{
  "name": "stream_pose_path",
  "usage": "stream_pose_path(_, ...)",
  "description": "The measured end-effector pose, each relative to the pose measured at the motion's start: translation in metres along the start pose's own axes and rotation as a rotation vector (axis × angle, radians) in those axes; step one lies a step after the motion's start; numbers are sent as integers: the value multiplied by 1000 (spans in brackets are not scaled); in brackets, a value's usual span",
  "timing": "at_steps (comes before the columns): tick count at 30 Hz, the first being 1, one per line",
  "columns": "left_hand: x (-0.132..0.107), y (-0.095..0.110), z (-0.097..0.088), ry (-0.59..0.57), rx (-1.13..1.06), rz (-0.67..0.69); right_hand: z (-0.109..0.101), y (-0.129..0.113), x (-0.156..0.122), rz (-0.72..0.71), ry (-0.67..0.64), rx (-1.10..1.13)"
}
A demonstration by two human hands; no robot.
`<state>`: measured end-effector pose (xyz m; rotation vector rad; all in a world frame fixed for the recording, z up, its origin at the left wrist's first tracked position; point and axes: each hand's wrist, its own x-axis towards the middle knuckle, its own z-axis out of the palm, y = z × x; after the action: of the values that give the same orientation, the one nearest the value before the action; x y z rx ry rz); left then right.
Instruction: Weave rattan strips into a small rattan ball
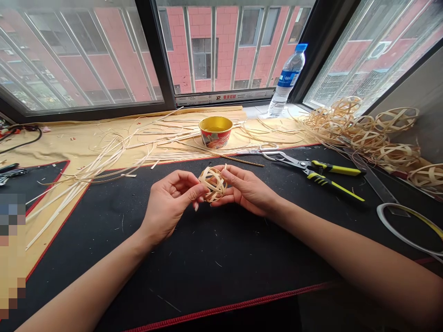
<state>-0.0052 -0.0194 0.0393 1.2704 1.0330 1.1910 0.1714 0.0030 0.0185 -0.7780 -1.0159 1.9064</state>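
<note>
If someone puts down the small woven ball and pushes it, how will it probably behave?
The woven ball would probably roll, being roundish. Its thin, open weave suggests low weight for its size. Visible gaps hint it may flex when squeezed.

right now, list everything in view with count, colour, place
woven ball: one, tan, between the hands
thin strips: many, tan, left and far side
bowl: one, red, gold inside, far middle
bottle: one, clear, blue cap, by window
shears: one, black and yellow handles, right
scissors: one, white handles, beside shears
woven pieces: several, tan, heaped far right
metal strip: one, grey, right
ring: one, white and yellow, right edge
mats: two, black, centre and left
cloth: one, yellowish, beyond the mats
cable: one, black, far left
small items: unclear count, silver, left edge
window frames: several, black, far side
building: one, pink, outside
left hand: one, bare, ball's left side
right hand: one, bare, ball's right side
</note>
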Motion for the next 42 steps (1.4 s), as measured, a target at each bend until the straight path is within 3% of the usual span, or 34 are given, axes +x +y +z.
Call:
stream_pose_path(5,-1,-3,2,40,16,64,-1,1,1,-38,8,-14)
stream_pose_path(9,-2,0,1,31,1,12,-2,2,1,-85,24,-46)
stream_pose_path(14,-2,0,0,-66,-40,-54,-5,-2,0,-164,9,-136)
stream_pose_path(18,-2,-4,1,-47,-29,-57,-12,-8,-2,-177,36,-268)
stream_pose_path(23,-2,-9,1,-111,19,-118,-22,-18,-3,-55,61,-408)
stream_pose_path(29,-2,-14,1,-102,29,-162,-24,-13,3,18,17,-198)
stream_pose_path(36,0,-16,1,-99,2,-212,-13,-7,14,31,244,-191)
stream_pose_path(42,2,-12,-2,-41,-30,-143,-4,-19,28,195,382,-107)
